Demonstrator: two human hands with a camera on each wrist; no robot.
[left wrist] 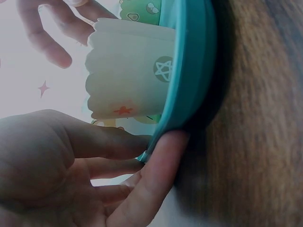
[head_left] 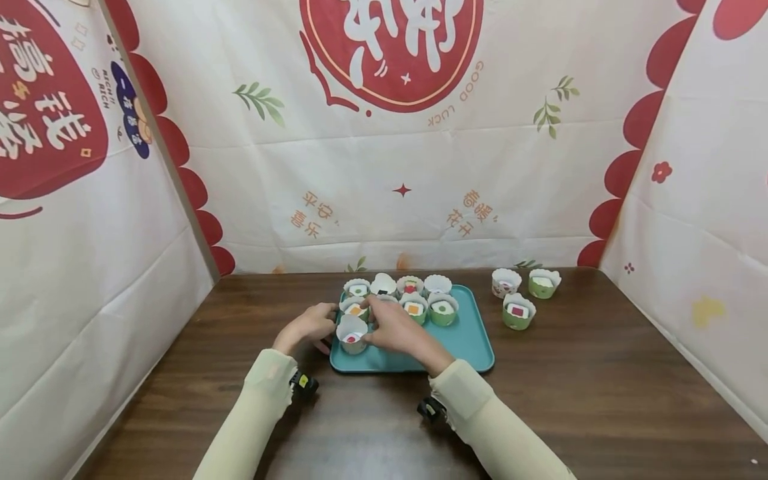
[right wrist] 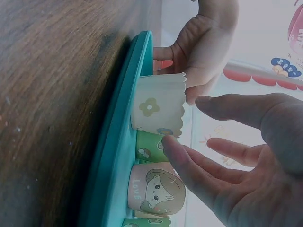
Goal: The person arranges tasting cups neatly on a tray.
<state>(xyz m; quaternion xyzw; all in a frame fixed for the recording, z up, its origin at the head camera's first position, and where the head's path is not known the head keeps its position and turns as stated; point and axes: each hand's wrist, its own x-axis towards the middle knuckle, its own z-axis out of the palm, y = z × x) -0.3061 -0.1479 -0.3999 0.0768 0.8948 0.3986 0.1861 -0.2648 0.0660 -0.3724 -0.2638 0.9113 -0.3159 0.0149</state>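
Observation:
My left hand (head_left: 309,325) pinches the left rim of a teal tray (head_left: 469,337) between thumb and fingers, as the left wrist view shows. In the tray's front left corner stands a white paper baking cup (head_left: 352,345) with a scalloped edge and a small red picture inside. Over the tray, beside that cup, my right hand (head_left: 393,327) has its fingers spread. In the right wrist view its fingertips (right wrist: 174,149) are close to the cup's scalloped rim; whether they touch it is unclear. Behind, more cups stand in rows, one partly covered by the right hand.
At the tray's back stand picture cups, among them a pink one (head_left: 411,287) and a green one (head_left: 443,313). Right of the tray, on the brown table (head_left: 576,373), are a patterned cup (head_left: 505,285) and two green cups (head_left: 519,313). Printed cloth walls enclose the table.

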